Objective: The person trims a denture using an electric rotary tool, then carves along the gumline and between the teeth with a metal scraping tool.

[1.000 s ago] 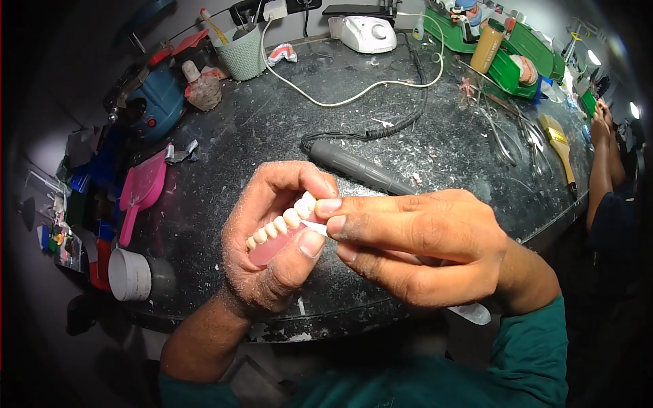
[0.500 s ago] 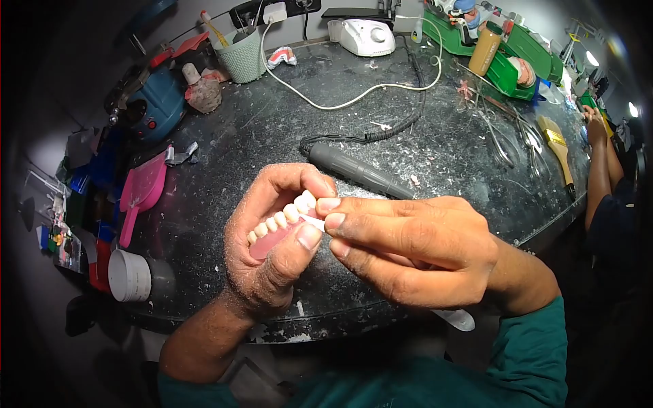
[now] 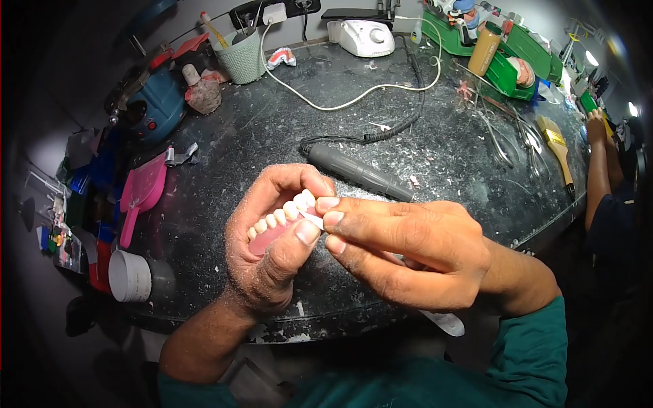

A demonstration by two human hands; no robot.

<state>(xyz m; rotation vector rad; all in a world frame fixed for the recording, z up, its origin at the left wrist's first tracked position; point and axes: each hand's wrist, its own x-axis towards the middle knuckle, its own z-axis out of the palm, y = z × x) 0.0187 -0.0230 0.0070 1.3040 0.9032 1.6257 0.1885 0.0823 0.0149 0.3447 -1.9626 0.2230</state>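
A pink denture with a row of white teeth (image 3: 271, 234) is gripped between the fingers and thumb of my left hand (image 3: 272, 251). My right hand (image 3: 415, 251) pinches a slim tool with a pale, pointed tip (image 3: 311, 219), which touches the denture near the teeth, beside my left thumb. Most of the tool is hidden under my right fingers; its broad, whitish far end (image 3: 445, 322) shows below that hand. Beyond both hands, a black rotary handpiece (image 3: 358, 173) lies on the dark, dusty table (image 3: 286, 136).
At the left are a pink dustpan (image 3: 141, 190), a white tub (image 3: 129, 275) and a blue machine (image 3: 155, 105). A white control box (image 3: 367, 38) stands at the back. Pliers, a brush (image 3: 556, 141) and green trays (image 3: 503, 73) lie right, near another person's arms (image 3: 598, 156).
My right hand has shifted slightly left and the tool's far end has swung left. My left hand keeps its hold on the denture. The other person's hands at the right have moved.
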